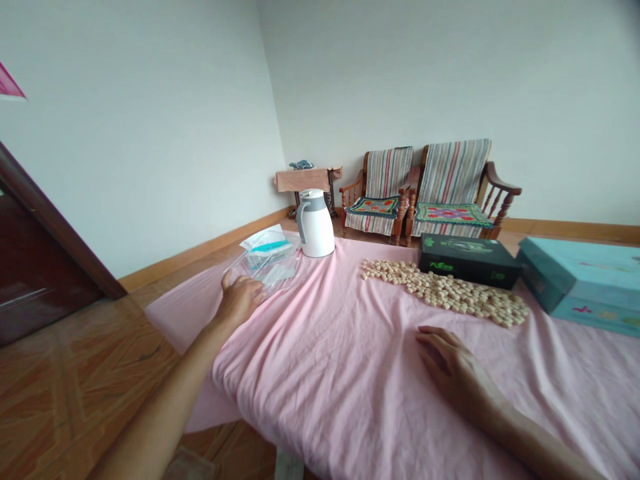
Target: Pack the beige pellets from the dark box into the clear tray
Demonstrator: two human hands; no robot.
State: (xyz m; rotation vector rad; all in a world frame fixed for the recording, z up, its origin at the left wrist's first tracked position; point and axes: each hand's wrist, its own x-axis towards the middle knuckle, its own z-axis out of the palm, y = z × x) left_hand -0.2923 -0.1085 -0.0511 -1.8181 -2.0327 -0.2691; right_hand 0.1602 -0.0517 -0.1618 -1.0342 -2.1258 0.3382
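Note:
My left hand [241, 297] reaches out to the far left of the pink-covered table [330, 353] and closes its fingers on the near edge of a stack of clear plastic bags [270, 260]. My right hand [450, 363] lies flat on the cloth with fingers stretched out, holding nothing. Just beyond the right hand, a long heap of several small beige round pieces [445, 290] spreads across the cloth.
A white jug with a grey handle [315, 223] stands behind the bags. A black box [467, 259] and a teal box [583, 283] sit at the back right. Two wooden armchairs [430, 193] stand against the far wall. A dark door [35, 260] is on the left.

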